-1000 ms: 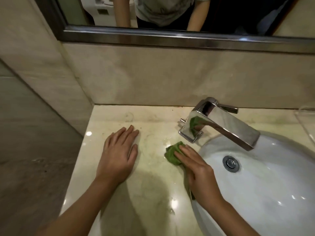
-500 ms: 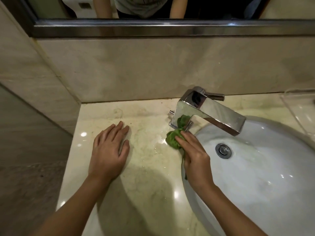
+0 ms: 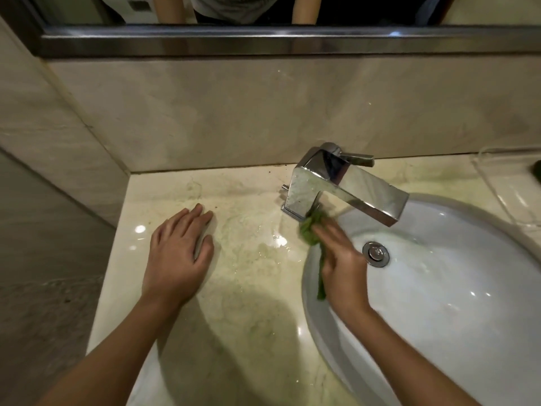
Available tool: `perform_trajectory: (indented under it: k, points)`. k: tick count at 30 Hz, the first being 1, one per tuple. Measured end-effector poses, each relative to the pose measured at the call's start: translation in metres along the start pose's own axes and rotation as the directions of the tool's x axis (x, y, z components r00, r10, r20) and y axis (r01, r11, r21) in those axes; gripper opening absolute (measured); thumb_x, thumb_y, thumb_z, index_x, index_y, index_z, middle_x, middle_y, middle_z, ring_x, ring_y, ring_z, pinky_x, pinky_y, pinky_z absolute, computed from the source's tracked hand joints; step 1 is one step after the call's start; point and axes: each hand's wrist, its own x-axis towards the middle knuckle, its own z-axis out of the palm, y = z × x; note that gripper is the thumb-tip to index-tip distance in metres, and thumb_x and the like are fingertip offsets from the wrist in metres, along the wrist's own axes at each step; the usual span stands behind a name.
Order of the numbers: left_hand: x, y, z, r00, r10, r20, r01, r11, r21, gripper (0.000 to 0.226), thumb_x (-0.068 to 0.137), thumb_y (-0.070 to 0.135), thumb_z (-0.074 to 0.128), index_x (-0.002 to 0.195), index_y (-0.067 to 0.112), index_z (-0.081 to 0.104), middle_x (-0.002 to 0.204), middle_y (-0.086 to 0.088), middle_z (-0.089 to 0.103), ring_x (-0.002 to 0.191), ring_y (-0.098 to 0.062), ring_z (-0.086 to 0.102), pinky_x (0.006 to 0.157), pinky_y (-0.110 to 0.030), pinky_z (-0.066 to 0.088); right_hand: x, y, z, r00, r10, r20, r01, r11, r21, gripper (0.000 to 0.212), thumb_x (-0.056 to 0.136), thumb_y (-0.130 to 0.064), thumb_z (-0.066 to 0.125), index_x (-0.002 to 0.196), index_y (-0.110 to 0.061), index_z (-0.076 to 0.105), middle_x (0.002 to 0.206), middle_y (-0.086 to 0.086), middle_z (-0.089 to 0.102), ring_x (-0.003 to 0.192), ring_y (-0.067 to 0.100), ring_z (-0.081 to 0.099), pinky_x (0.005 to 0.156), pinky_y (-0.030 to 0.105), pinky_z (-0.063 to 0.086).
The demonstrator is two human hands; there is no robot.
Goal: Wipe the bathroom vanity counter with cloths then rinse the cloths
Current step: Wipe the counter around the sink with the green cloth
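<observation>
Dim, warm, yellowish light from overhead, casting a broad soft shadow over the counter [image 3: 248, 332] beneath the left hand [image 3: 175, 259]. Small white glare spots on the wet marble and in the basin [image 3: 439, 317]. Smeared by motion at the right hand [image 3: 342, 259] and green cloth [image 3: 310, 232], and bowed by the wide lens along the mirror frame [image 3: 263, 42].

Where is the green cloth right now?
Head view, right of centre: the green cloth lies under the right hand, against the faucet base beside the sink.
</observation>
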Motion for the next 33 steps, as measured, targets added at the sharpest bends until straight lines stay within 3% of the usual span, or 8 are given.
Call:
perform_trajectory:
  k: [4,7,11,16,23,26,30,33]
  points:
    - [0.000,0.002,-0.001,1.000,-0.006,0.009,0.006,1.000,-0.015,0.052,0.090,0.041,0.032,0.140,0.027,0.042,0.147,0.008,0.039,0.136,-0.012,0.027,0.109,-0.035,0.019,-0.040,-0.014,-0.002,0.990,-0.136,0.038,0.136,0.991,0.002,0.049,0.077,0.006,0.038,0.113,-0.010,0.066,0.127,-0.003,0.053,0.124,0.014,0.047,0.108,0.015,0.027]
    - [0.001,0.002,-0.001,1.000,-0.005,0.006,0.005,1.000,-0.016,0.052,0.090,0.040,0.033,0.139,0.027,0.043,0.147,0.007,0.039,0.137,-0.014,0.028,0.110,-0.037,0.020,-0.005,0.011,-0.002,1.000,-0.025,-0.018,0.025,0.999,-0.021,0.058,0.069,0.023,0.044,0.112,-0.009,0.067,0.127,0.001,0.055,0.121,0.018,0.051,0.105,0.015,0.029]
    - [0.001,0.001,0.000,1.000,-0.012,0.016,0.013,1.000,-0.008,0.051,0.091,0.040,0.033,0.139,0.027,0.042,0.148,0.007,0.038,0.137,-0.014,0.027,0.111,-0.040,0.020,0.040,0.028,-0.002,0.991,0.115,-0.074,-0.120,0.991,-0.059,0.052,0.074,0.020,0.047,0.110,-0.010,0.068,0.118,0.011,0.063,0.105,0.028,0.062,0.091,0.003,0.027]
    - [0.000,0.003,-0.002,1.000,-0.017,0.018,0.017,1.000,-0.006,0.052,0.091,0.040,0.032,0.140,0.026,0.042,0.148,0.006,0.038,0.137,-0.015,0.028,0.110,-0.039,0.020,-0.024,-0.007,-0.001,0.992,-0.097,0.079,0.093,0.995,0.047,0.049,0.077,0.012,0.043,0.114,-0.010,0.066,0.129,0.001,0.054,0.126,0.012,0.046,0.108,0.017,0.027]
    - [0.002,0.001,-0.001,1.000,-0.006,-0.001,0.006,0.999,-0.046,0.048,0.093,0.034,0.033,0.139,0.027,0.044,0.147,0.007,0.039,0.136,-0.014,0.029,0.110,-0.035,0.019,0.008,-0.022,0.009,0.885,-0.318,0.340,0.317,0.946,0.059,0.040,0.080,0.005,0.060,0.117,-0.010,0.064,0.129,0.009,0.057,0.123,0.021,0.050,0.108,0.029,0.033]
    - [0.001,0.000,0.001,1.000,-0.002,-0.006,0.002,0.999,-0.048,0.046,0.094,0.031,0.033,0.139,0.027,0.043,0.147,0.007,0.039,0.136,-0.013,0.028,0.109,-0.033,0.018,0.034,-0.038,0.039,0.888,-0.288,0.357,0.296,0.954,0.033,0.049,0.077,0.011,0.065,0.122,-0.009,0.060,0.134,0.011,0.052,0.127,0.027,0.047,0.107,0.042,0.037]
    - [0.000,-0.002,0.000,1.000,0.004,-0.010,-0.005,0.999,-0.046,0.046,0.094,0.028,0.033,0.138,0.027,0.044,0.146,0.006,0.041,0.136,-0.013,0.029,0.108,-0.030,0.018,-0.007,-0.046,0.033,0.809,-0.431,0.399,0.412,0.901,0.138,0.033,0.085,0.001,0.062,0.116,-0.009,0.065,0.128,0.011,0.058,0.123,0.023,0.050,0.112,0.026,0.028]
    - [0.001,-0.002,0.000,1.000,0.009,-0.021,-0.010,0.999,-0.042,0.046,0.093,0.028,0.033,0.138,0.026,0.045,0.146,0.006,0.042,0.135,-0.012,0.029,0.107,-0.027,0.017,-0.032,-0.028,0.005,0.770,-0.514,0.379,0.465,0.858,0.219,0.024,0.095,-0.013,0.052,0.113,-0.009,0.067,0.128,0.008,0.058,0.124,0.018,0.049,0.107,0.030,0.037]
